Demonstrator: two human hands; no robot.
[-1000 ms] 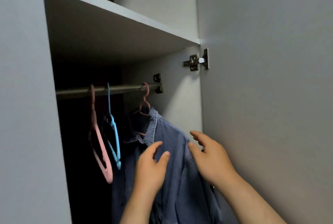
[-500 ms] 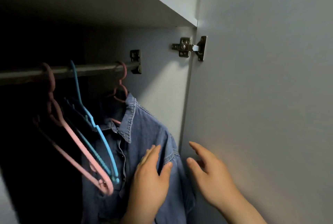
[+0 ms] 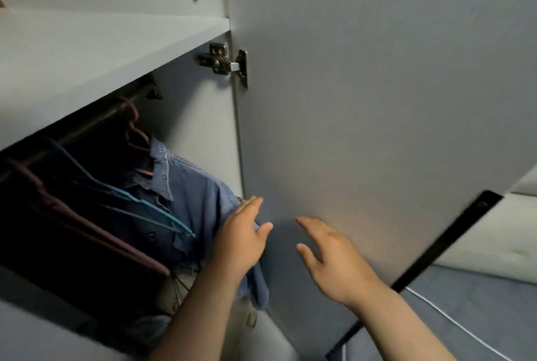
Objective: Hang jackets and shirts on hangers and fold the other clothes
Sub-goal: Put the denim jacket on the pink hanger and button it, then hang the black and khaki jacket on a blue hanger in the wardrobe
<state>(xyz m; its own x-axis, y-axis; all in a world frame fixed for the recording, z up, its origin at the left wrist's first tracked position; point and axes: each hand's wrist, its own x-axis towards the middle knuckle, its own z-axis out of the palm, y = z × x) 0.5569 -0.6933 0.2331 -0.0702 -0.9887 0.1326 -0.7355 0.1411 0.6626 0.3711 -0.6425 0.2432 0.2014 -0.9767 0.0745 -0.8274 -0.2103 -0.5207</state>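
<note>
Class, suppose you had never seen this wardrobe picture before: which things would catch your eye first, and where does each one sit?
First, the two open hands low in the middle: the left hand lies against the blue denim shirt, the right hand is spread before the grey wardrobe door. The shirt hangs inside on a pink hanger, with empty blue hangers to its left. A shiny metal hinge sits above.

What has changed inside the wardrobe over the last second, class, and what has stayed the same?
The camera view tilted and swung right. The left hand slid from the denim shirt's chest to its right shoulder edge; the right hand came off the shirt and now hovers open before the door. Nothing was gripped. The shirt stays on its hanger on the rail, beside the empty blue hanger.
</note>
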